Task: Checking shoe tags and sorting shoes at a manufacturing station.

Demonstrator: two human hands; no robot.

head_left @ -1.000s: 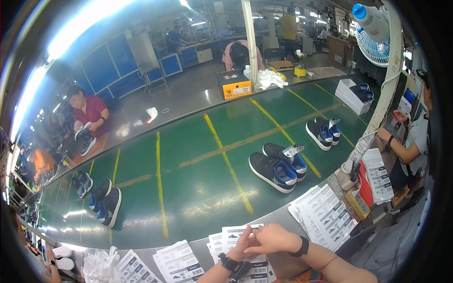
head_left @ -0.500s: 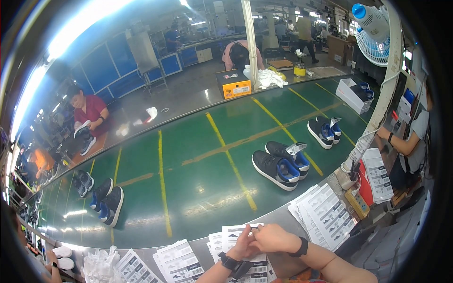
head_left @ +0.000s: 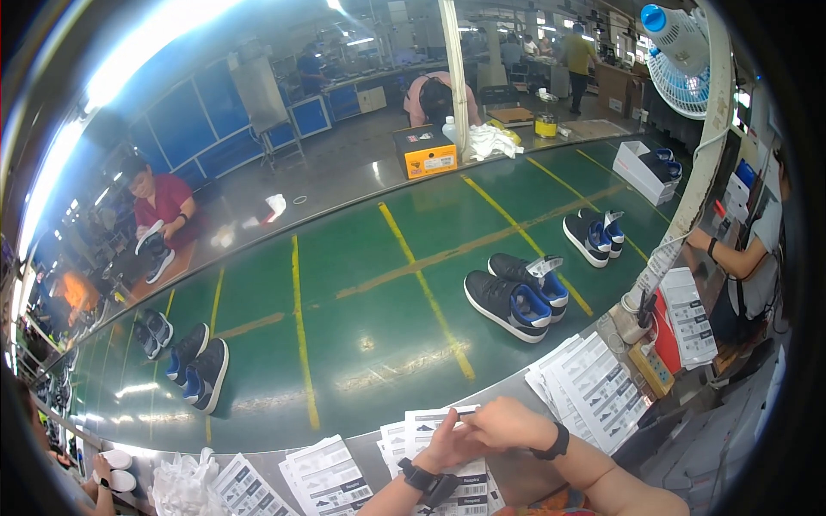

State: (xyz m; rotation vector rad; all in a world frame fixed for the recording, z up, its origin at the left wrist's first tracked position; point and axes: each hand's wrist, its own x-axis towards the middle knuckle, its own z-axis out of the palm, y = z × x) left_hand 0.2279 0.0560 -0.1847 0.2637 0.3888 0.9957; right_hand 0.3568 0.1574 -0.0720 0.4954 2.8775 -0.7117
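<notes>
My left hand (head_left: pixel 447 445) and my right hand (head_left: pixel 509 426) meet above a stack of printed label sheets (head_left: pixel 472 499) at the near edge of the belt. The fingers of both are bent and drawn close together; whatever lies between them is hidden or too small to make out. Beyond them on the green belt (head_left: pixel 361 344) stands a pair of black sneakers with blue lining (head_left: pixel 508 301), a paper label (head_left: pixel 544 266) sticking out of one. Another labelled pair (head_left: pixel 592 237) stands farther right. At the left, a dark pair (head_left: pixel 205 374) shows no label.
More label sheets (head_left: pixel 594 387) lie at the right, beside a pen cup (head_left: pixel 632 322). Further sheets (head_left: pixel 325 482) and white crumpled tissue (head_left: pixel 185 486) lie at the left. A white box with shoes (head_left: pixel 641 176) sits far right. Co-workers sit across the belt and on both sides.
The sneakers on the belt have shifted slightly to the right. My right hand has moved a little up and toward the right. A distant person in yellow has moved right.
</notes>
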